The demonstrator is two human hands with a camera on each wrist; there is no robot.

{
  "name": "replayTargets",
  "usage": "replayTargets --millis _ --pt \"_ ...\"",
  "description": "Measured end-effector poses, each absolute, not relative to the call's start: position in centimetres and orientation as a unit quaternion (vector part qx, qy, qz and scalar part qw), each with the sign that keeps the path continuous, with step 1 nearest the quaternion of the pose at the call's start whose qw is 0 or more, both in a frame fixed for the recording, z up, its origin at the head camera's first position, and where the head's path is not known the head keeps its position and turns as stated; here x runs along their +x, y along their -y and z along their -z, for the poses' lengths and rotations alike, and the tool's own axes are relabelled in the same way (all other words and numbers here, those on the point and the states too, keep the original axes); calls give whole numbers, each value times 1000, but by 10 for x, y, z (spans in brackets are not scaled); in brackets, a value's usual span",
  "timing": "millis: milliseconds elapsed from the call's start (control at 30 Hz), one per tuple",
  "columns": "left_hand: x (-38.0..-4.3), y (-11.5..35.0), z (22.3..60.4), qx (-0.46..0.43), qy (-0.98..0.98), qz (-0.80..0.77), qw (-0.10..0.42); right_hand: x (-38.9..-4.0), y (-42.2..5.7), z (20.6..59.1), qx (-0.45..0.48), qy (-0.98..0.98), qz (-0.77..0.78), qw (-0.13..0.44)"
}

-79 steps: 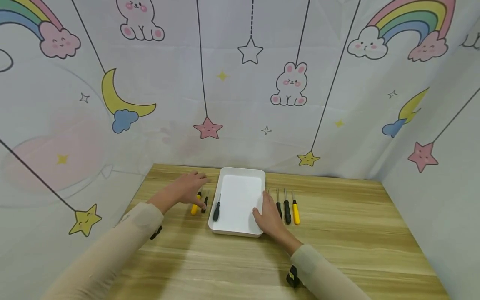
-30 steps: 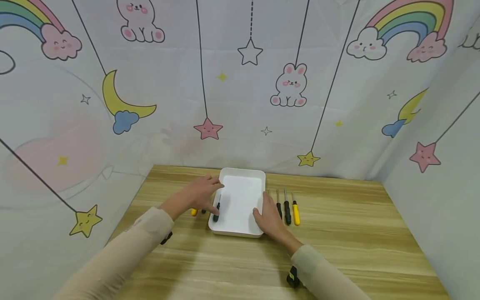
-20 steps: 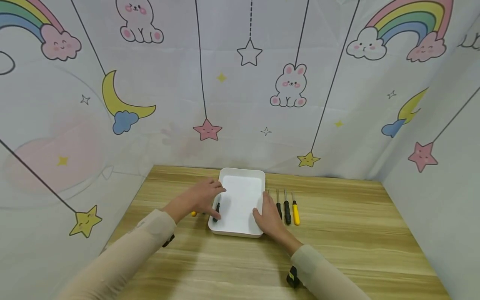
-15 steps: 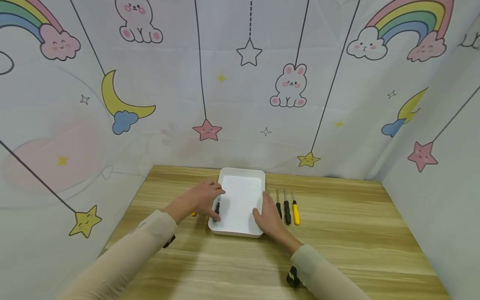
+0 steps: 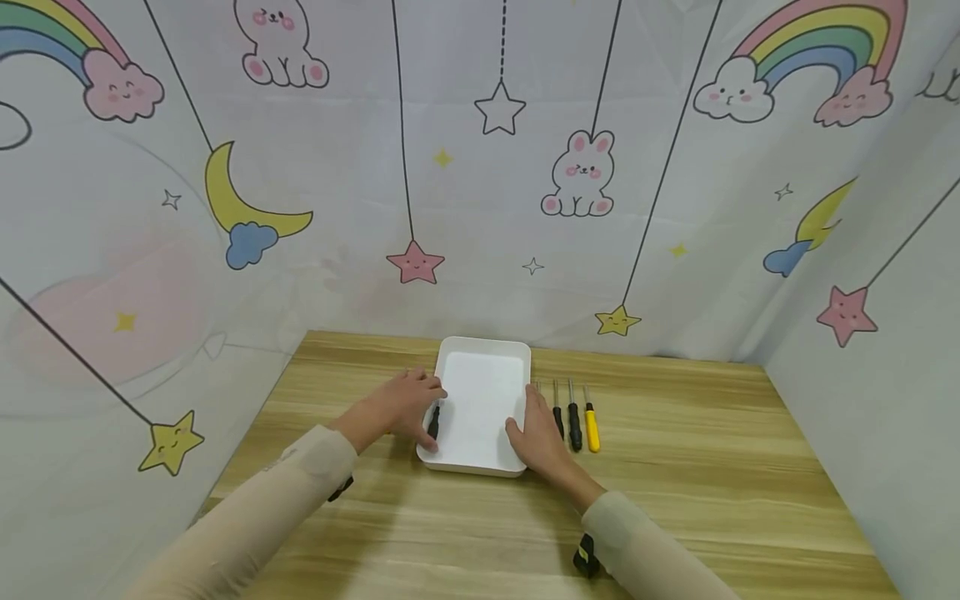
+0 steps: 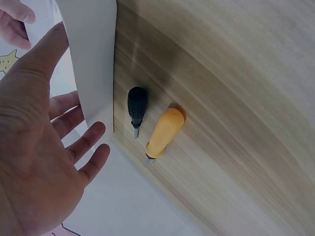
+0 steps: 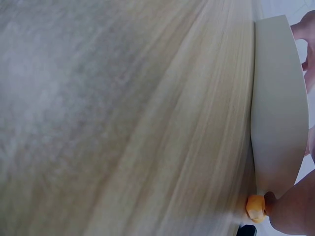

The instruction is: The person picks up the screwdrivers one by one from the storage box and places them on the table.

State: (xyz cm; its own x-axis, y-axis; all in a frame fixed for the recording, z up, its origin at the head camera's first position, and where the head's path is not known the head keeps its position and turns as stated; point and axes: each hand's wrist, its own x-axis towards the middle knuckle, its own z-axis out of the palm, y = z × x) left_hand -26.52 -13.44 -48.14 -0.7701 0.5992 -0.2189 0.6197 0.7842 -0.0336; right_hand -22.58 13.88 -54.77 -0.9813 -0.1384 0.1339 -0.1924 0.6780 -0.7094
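Observation:
A white tray [image 5: 483, 400] stands on the table, with a black screwdriver [image 5: 434, 423] lying inside along its left wall. My left hand [image 5: 401, 404] rests at the left rim. In the left wrist view, its thumb [image 6: 47, 51] reaches over the rim, and the relaxed fingers straddle the wall. At the right wall, my right hand [image 5: 542, 437] grips the tray, thumb inside and fingers outside. Left of the tray lie a black screwdriver [image 6: 137, 105] and a yellow screwdriver [image 6: 166, 132], mostly hidden in the head view.
Right of the tray lie black screwdrivers [image 5: 574, 425] and a yellow-handled screwdriver [image 5: 592, 427]. Another is partly hidden by the right hand. A yellow handle [image 7: 256, 208] shows beside a right fingertip. The wooden table [image 5: 690, 467] meets a patterned white curtain [image 5: 480, 208] behind.
My left hand has moved right, from above the screwdrivers left of the tray to its left rim, then slightly nearer me. The right hand, the tray and the screwdriver inside have stayed put.

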Motion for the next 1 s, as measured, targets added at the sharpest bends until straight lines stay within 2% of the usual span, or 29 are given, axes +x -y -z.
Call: replayTargets --millis 467,1000 --pt "-266 126 489 323 -937 88 101 -223 -138 547 83 916 -390 33" --pt "-269 122 491 308 -943 40 121 -225 -137 547 81 918 -388 31"
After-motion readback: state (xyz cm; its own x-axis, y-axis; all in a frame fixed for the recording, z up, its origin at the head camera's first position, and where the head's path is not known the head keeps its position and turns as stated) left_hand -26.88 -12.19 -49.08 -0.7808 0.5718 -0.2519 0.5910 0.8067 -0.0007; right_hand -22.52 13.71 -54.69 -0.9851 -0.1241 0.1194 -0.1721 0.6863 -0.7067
